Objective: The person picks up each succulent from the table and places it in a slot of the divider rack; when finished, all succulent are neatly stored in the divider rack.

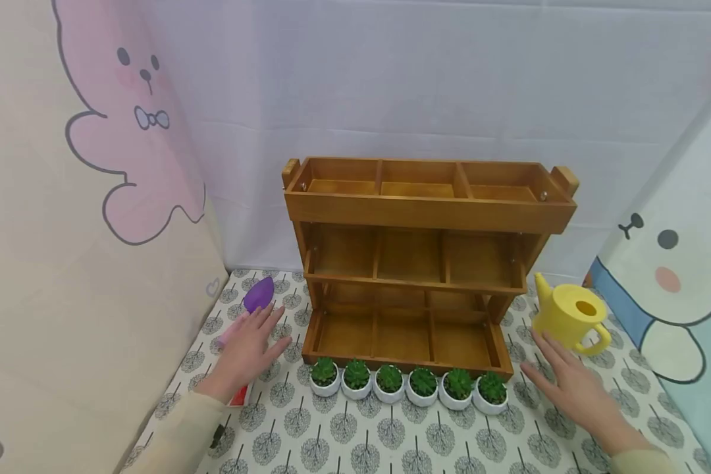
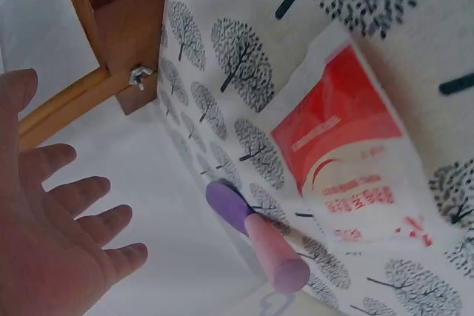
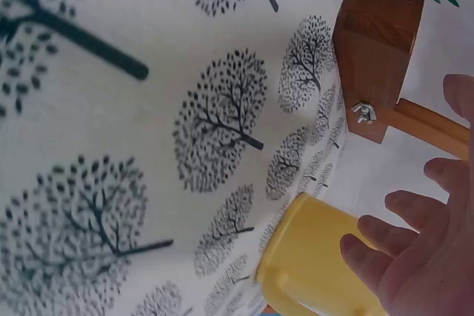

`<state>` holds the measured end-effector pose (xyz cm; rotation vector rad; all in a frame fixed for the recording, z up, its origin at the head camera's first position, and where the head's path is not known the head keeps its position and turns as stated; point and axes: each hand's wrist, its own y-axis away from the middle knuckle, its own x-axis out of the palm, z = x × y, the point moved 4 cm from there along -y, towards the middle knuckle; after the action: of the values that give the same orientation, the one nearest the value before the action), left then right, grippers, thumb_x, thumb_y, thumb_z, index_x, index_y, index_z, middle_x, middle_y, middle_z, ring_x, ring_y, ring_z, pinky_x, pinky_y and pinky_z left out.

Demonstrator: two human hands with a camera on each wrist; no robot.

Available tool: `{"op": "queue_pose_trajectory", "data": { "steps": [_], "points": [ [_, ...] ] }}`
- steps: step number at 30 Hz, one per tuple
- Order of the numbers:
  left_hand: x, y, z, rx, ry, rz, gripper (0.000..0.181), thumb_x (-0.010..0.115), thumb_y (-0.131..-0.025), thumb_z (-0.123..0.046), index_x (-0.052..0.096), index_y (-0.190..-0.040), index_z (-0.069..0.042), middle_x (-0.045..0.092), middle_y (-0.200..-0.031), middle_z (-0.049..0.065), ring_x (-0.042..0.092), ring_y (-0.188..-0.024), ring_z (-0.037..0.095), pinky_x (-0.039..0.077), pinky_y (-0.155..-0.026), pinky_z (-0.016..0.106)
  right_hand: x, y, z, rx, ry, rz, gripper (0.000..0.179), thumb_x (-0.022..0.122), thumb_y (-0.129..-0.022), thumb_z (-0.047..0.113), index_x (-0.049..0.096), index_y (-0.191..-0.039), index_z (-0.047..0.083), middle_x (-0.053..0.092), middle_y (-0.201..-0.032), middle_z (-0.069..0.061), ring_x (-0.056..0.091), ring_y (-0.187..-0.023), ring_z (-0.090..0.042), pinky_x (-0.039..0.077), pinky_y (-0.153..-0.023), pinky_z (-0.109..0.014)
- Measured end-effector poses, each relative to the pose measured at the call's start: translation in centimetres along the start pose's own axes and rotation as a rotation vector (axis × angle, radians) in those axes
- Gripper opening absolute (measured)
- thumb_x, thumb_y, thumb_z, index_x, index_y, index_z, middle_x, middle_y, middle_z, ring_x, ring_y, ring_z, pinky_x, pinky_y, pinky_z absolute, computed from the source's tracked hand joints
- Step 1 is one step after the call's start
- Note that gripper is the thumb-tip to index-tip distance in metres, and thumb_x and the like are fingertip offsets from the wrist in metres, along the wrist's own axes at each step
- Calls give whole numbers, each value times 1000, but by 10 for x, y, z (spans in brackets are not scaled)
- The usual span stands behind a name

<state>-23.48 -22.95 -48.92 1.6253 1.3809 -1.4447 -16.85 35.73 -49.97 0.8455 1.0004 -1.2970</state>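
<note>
My left hand (image 1: 245, 355) is held over the left part of the table with fingers spread and nothing in its grasp. Below it lie a small trowel (image 2: 229, 207) with a purple blade and pink handle, and a red-and-white packet (image 2: 352, 160), mostly hidden by the hand in the head view. On the other side, my right hand (image 1: 577, 388) also has spread fingers and holds nothing. It is nearest to a yellow watering can (image 1: 559, 319) with a spout and a loop handle. Several small succulents in white pots (image 1: 389, 388) stand in a row between the hands.
Behind the pots stands a brown wooden shelf (image 1: 429, 214) with three tiers, each divided into compartments. A cloth with a tree pattern (image 1: 343, 428) covers the table. Curtains with cartoon animals hang at both sides, and a plain white one (image 1: 421, 79) hangs behind.
</note>
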Motion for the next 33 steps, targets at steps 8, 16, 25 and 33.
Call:
{"op": "queue_pose_trajectory", "data": {
  "steps": [8, 16, 25, 33],
  "points": [
    [14, 13, -8, -10, 151, -70, 63, 65, -104, -38, 49, -154, -2, 50, -153, 23, 48, -138, 47, 35, -114, 63, 18, -14, -2, 32, -187, 1, 81, 56, -108, 47, 18, -168, 10, 27, -161, -35, 31, -138, -65, 30, -103, -80],
    [33, 30, -22, -124, 325, -26, 60, 66, -104, -37, 51, -154, -7, 54, -152, 16, 50, -138, 40, 39, -113, 59, 33, -22, 4, 21, -333, -31, 75, 53, -109, 44, 24, -165, 4, 29, -163, -32, 36, -140, -58, 40, -105, -70],
    [42, 41, -46, -244, 434, -23, 53, 64, -106, -36, 54, -151, -9, 62, -142, 9, 66, -116, 26, 54, -97, 52, 41, -27, 5, 88, -511, -43, 70, 50, -111, 43, 27, -164, 4, 30, -164, -28, 43, -139, -53, 41, -105, -69],
    [40, 48, -61, -267, 489, -74, 43, 68, -104, -28, 61, -141, -8, 69, -127, 8, 69, -101, 17, 58, -89, 42, 50, -26, 4, 155, -626, -11, 74, 50, -110, 46, 23, -166, 8, 27, -166, -26, 37, -144, -52, 35, -109, -70]
  ]
}}
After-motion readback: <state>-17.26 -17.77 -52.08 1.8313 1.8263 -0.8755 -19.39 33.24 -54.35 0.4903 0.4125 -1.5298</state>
